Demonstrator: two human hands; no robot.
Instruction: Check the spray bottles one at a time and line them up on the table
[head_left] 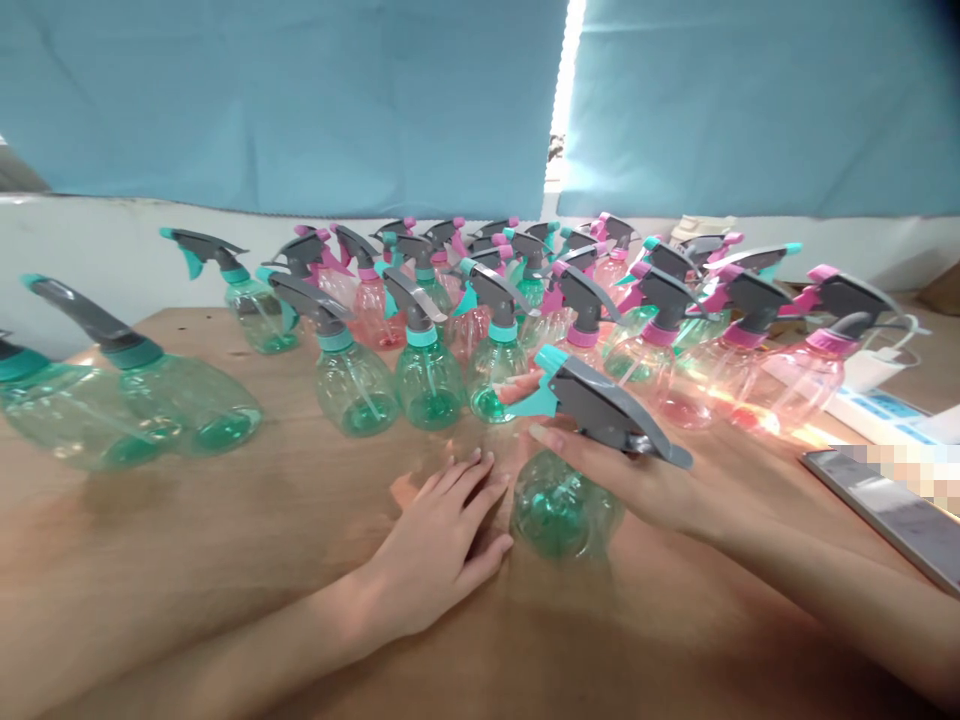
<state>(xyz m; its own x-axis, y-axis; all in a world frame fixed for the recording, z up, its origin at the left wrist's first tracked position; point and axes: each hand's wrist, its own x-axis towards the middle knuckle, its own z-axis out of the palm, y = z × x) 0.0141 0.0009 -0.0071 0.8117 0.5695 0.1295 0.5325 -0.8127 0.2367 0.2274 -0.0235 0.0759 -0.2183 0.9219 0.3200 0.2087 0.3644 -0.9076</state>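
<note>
A green spray bottle [564, 505] with a grey trigger head and teal nozzle stands at the middle of the wooden table [247, 560]. My right hand [630, 475] is wrapped round its neck and trigger head, thumb toward the nozzle. My left hand [442, 545] lies flat on the table just left of the bottle's base, fingers stretched out, holding nothing.
Several green and pink spray bottles [427, 375] crowd the table's far half, two green ones [172, 400] at the far left. A white power strip [885, 405] and a flat grey object [892, 515] lie at the right. Blue curtains [300, 100] hang behind.
</note>
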